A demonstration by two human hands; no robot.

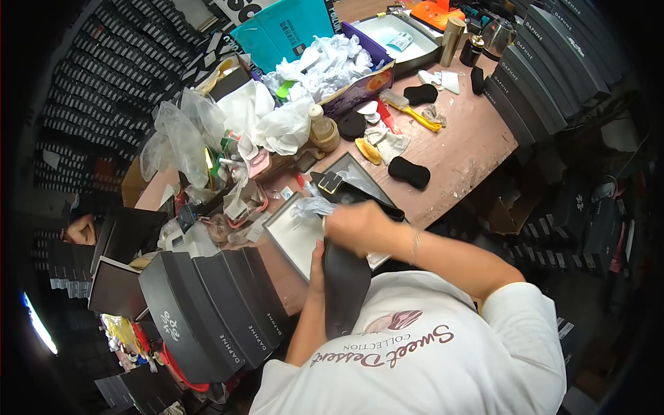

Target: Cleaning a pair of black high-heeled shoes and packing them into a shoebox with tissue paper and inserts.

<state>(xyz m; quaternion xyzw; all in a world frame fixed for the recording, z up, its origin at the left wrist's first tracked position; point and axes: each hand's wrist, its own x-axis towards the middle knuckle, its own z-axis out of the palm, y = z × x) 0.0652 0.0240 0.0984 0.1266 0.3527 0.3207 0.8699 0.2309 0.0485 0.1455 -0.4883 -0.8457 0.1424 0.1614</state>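
Note:
My left hand [317,270] is wrapped round the side of a long black shoe [347,283], which stands steeply tilted against my shirt. Over the shoe's upper end is my right hand [363,229], slightly blurred, its fingers curled; whatever they grip there is hidden. Just beyond both hands lies an open shoebox [280,232], white inside with a grey rim. A second black shoe with a gold buckle [328,182] rests at the box's far part, beside crumpled pale tissue [312,206]. My right forearm covers some of the box.
Dark shoeboxes stand stacked at left [207,311] and right [532,76]. On the pink table [470,149] lie a yellow-handled brush [415,114], black pads [409,172] and a bottle [323,130]. Behind stands a purple box [356,90] of crumpled paper. Plastic bags [183,142] crowd the left.

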